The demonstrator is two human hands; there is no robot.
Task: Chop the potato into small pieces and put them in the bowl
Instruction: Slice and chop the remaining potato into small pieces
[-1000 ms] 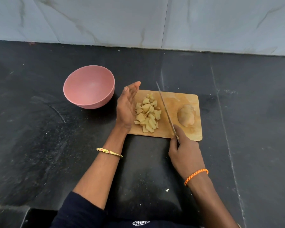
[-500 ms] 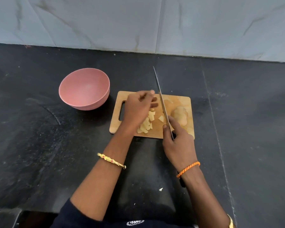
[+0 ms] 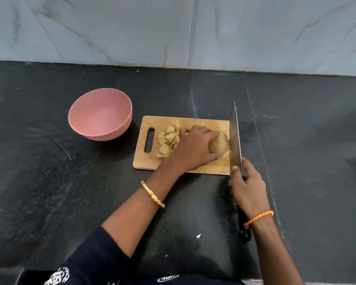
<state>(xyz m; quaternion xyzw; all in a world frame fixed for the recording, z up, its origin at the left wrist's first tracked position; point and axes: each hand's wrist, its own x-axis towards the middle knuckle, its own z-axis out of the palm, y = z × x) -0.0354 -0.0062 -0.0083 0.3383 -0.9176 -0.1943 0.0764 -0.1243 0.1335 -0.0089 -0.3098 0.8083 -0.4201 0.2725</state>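
Wooden cutting board (image 3: 193, 120) carries the uncut potato half (image 3: 219, 145) at its 3 o'clock end, long axis near 12-to-6. Left hand (image 3: 193, 149) clamps it from 9 o'clock. Right hand (image 3: 247, 185) grips the knife (image 3: 234, 138), blade parallel just beyond at 3 o'clock. Chopped pieces (image 3: 169, 140) lie toward 9; bowl (image 3: 100, 114) holds none.

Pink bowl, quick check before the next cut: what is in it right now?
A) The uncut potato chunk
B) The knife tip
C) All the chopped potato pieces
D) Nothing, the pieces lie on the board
D: the pink bowl shows only its bare inside, while the chopped pieces lie in a heap on the cutting board, next to the left hand holding the potato chunk.
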